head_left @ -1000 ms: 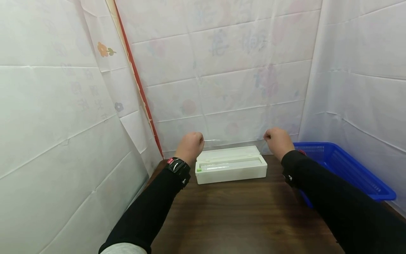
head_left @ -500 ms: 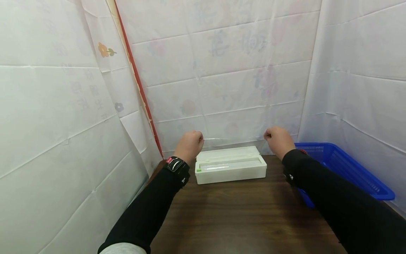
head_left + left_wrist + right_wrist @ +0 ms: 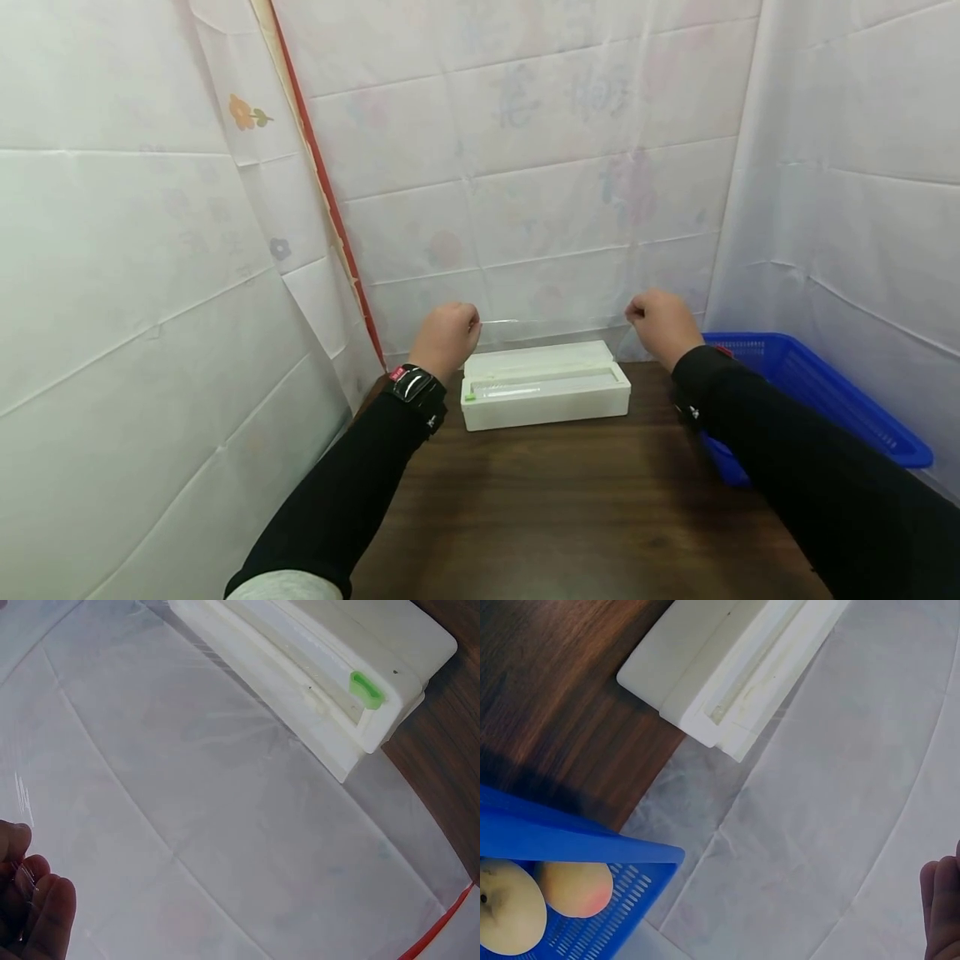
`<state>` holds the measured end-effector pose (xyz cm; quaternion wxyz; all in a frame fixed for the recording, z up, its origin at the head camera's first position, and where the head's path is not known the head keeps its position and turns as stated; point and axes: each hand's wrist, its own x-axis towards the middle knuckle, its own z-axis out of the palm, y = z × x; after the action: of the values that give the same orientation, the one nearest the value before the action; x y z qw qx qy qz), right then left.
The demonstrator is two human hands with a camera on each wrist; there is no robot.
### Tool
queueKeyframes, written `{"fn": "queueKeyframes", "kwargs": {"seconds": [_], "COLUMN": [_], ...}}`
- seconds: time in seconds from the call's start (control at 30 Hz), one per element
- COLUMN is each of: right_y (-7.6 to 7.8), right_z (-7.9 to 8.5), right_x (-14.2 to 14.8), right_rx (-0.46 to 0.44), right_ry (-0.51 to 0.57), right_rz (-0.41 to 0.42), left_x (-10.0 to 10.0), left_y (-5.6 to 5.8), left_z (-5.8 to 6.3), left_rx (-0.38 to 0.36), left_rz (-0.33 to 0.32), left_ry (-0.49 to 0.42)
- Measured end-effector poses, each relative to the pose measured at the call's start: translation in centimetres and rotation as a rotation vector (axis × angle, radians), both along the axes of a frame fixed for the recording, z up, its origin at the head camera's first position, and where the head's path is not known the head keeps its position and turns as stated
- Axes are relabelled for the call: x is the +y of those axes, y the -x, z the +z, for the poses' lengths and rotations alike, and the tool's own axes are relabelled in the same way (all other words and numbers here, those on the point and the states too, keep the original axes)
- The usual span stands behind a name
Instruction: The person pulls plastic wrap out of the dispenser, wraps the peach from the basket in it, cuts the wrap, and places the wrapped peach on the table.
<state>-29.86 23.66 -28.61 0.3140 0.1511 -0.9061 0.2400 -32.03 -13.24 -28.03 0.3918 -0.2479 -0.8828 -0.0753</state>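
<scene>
A white cling film dispenser (image 3: 547,410) stands at the back of the table with its lid (image 3: 540,358) raised. Its green slider (image 3: 367,690) sits at the left end, and a clear roll shows in the slot. Clear cling film (image 3: 501,322) stretches above the lid from hand to hand. My left hand (image 3: 447,335) pinches the film's left end; in the left wrist view the film crosses between thumb and fingertips. On the other side, my right hand (image 3: 662,327) is curled at the film's right corner, its fingertips partly hidden.
A blue basket (image 3: 825,408) stands at the right, partly behind the right sleeve. Two fruits lie in it, a pale yellow one (image 3: 514,907) and a pinkish one (image 3: 577,889). Pale hanging sheets (image 3: 540,167) enclose the brown wooden table (image 3: 570,500).
Both hands have risen slightly, with the film stretched between them. The dispenser stays in its place.
</scene>
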Motion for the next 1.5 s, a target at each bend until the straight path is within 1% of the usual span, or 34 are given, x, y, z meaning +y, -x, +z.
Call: {"fn": "queueKeyframes", "kwargs": {"seconds": [0.3,0.5,0.7,0.93,1.1,1.27,1.5], "right_y": [-0.7,-0.7,-0.9,-1.1,-1.5,-1.7,-1.7], "right_z": [0.3,0.5,0.7,0.9,1.1,1.0,0.7], "right_x": [0.0,-0.3,-0.1,0.1,0.1,0.2,0.5], "right_rx": [0.031,0.061,0.061,0.05,0.034,0.044,0.054], "right_ry": [-0.006,-0.017,0.002,0.001,0.005,-0.001,-0.001], "right_rz": [-0.012,-0.012,-0.003,-0.003,-0.008,-0.007,0.001], "left_x": [0.0,-0.4,-0.4,-0.3,-0.3,-0.2,-0.4], "left_y": [0.0,-0.6,-0.9,-1.1,-1.5,-1.8,-1.8], "left_z": [0.3,0.7,1.0,1.0,0.9,0.9,0.7], "left_rx": [0.015,0.011,0.031,0.025,0.018,0.024,0.028], "left_rz": [-0.001,-0.009,-0.01,-0.007,-0.012,-0.012,-0.019], "left_ry": [0.011,-0.005,0.007,-0.01,-0.027,-0.031,-0.025]}}
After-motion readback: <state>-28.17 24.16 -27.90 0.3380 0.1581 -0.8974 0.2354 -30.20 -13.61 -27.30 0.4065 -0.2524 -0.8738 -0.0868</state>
